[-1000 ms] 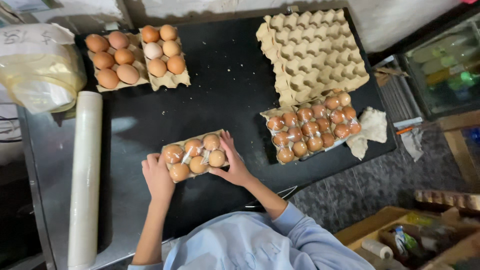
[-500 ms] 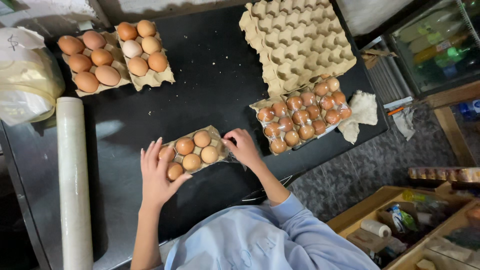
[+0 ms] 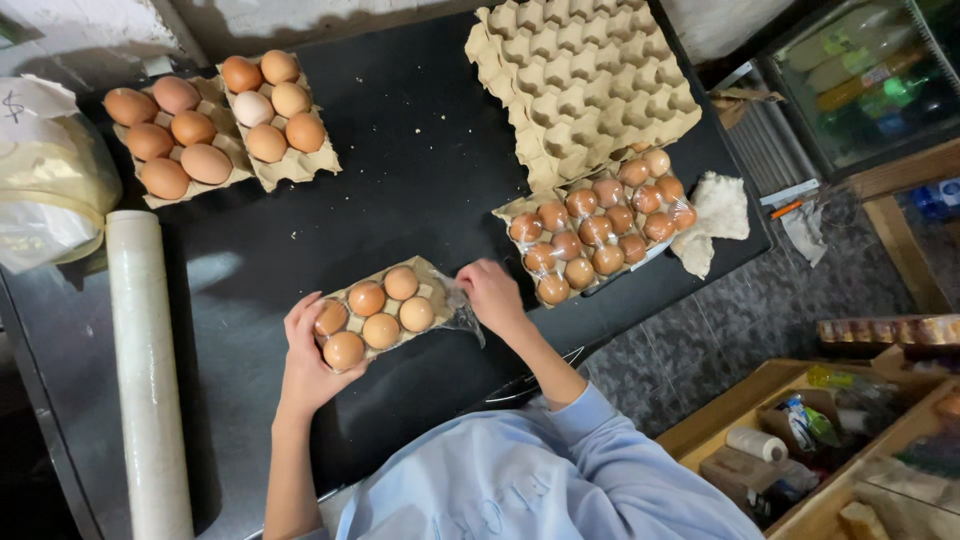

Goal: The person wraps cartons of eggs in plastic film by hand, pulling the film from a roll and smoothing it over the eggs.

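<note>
Where the left hand point(image 3: 305, 355) grips the six-egg tray point(image 3: 380, 313), its fingertips go under the edge; the right hand point(image 3: 490, 295) pinches clear wrap point(image 3: 462, 315). Beyond the right hand lies a wrapped egg tray point(image 3: 600, 225), partly under stacked empty cartons point(image 3: 580, 80); a film roll point(image 3: 150, 380), cut off below, lies left.

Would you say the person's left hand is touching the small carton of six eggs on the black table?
Touching. In the head view, the left hand cups the near end of the six-egg carton, with fingers curled against its edge.

Glossy film point(image 3: 462, 312), rough cardboard egg tray point(image 3: 385, 312)
</note>
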